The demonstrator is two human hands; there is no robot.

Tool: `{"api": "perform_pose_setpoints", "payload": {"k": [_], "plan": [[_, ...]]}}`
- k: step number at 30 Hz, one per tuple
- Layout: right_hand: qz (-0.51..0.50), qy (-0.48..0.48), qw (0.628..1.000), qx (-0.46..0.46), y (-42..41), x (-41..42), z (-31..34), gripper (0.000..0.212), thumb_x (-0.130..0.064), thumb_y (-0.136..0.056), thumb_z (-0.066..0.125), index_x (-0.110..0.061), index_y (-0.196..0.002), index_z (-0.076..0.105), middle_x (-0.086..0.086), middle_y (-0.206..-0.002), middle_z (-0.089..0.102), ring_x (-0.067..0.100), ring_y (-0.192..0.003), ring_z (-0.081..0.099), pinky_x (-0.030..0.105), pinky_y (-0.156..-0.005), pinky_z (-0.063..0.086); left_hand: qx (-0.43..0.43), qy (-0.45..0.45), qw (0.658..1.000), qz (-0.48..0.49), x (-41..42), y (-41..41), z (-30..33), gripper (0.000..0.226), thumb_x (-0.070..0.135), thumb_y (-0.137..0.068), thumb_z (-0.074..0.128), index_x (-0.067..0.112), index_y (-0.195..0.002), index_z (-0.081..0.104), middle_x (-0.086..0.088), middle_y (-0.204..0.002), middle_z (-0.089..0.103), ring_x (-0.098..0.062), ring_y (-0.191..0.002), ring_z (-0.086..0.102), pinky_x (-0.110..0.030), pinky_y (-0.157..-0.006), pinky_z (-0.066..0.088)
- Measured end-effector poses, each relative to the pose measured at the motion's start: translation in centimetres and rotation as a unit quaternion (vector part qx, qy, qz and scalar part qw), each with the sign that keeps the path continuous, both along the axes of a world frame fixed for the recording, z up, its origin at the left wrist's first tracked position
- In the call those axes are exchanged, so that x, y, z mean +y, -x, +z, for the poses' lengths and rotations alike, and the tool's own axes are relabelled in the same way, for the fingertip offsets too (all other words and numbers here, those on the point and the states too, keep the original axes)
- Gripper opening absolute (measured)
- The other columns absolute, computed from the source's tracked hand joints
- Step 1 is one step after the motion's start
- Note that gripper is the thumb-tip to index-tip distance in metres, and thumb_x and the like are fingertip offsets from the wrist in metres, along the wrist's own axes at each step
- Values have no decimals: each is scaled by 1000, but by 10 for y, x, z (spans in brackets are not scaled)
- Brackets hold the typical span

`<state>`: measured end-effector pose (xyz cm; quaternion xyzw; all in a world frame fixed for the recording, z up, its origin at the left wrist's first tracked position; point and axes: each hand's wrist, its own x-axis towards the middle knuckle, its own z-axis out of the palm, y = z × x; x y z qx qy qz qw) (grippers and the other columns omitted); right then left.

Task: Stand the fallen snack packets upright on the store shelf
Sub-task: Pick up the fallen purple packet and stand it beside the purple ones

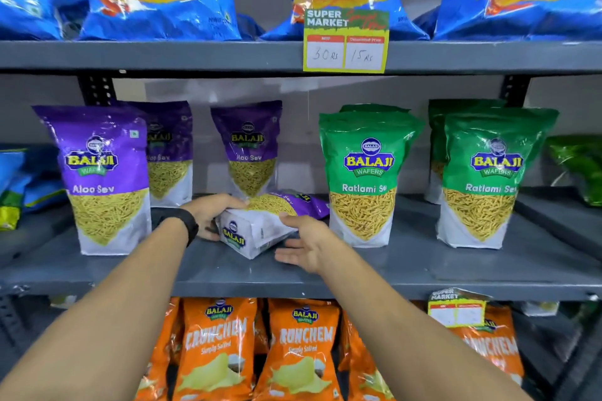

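The left hand (211,215) grips the fallen purple packet (260,226) at its 9 o'clock side; the right hand (306,246), open, touches its 3 o'clock side. The packet lies on the grey middle shelf (423,264), between upright purple packets (104,179) and green packets (365,179).

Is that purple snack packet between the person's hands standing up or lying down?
Lying down. The purple Aloo Sev packet lies on the grey metal shelf, white base toward the camera, left hand and right hand at its sides.
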<state>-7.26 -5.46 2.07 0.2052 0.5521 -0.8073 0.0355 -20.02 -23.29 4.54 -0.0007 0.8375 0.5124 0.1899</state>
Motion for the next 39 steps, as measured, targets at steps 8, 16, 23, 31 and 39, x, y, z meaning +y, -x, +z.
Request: {"api": "perform_pose_setpoints", "payload": {"k": [8, 16, 23, 31, 39], "plan": [[-54, -65, 996, 26, -25, -19, -4, 39, -29, -90, 81, -8, -120, 68, 19, -127, 73, 36, -102, 73, 40, -60, 62, 26, -45, 999, -1, -1, -44, -5, 18, 35, -84, 83, 24, -92, 72, -3, -94, 75, -21, -89, 67, -32, -78, 53], [-37, -31, 987, 150, -94, -35, -21, 37, -4, -91, 76, -14, -125, 70, 4, -99, 84, 25, -84, 80, 32, -57, 65, 138, -223, 962, 77, -28, -140, -33, 25, 19, -82, 88, 18, -105, 79, 6, -82, 85, -8, -70, 79, -25, -62, 55], [-23, -128, 954, 270, -131, -33, -30, 72, 15, -83, 75, -24, -142, 65, 8, -123, 78, 20, -100, 77, 32, -77, 63, 196, -365, 909, 45, -49, -211, -63, 54, 0, -82, 84, 18, -133, 74, -9, -127, 83, -35, -125, 75, -53, -110, 56], [1, -209, 914, 348, -159, -29, -49, 85, 16, -83, 70, -36, -149, 58, -14, -136, 74, 16, -124, 70, 34, -95, 61, 306, -362, 877, 83, -45, -266, -88, 60, 5, -85, 83, 19, -142, 68, -2, -133, 80, -17, -123, 76, -27, -93, 63], [7, -215, 902, 375, -166, -31, -46, 83, 14, -86, 69, -37, -151, 56, -12, -137, 73, 14, -120, 72, 30, -90, 61, 321, -361, 871, 85, -48, -269, -78, 64, 2, -82, 84, 15, -142, 67, 1, -132, 81, -12, -122, 76, -21, -92, 61]]}}
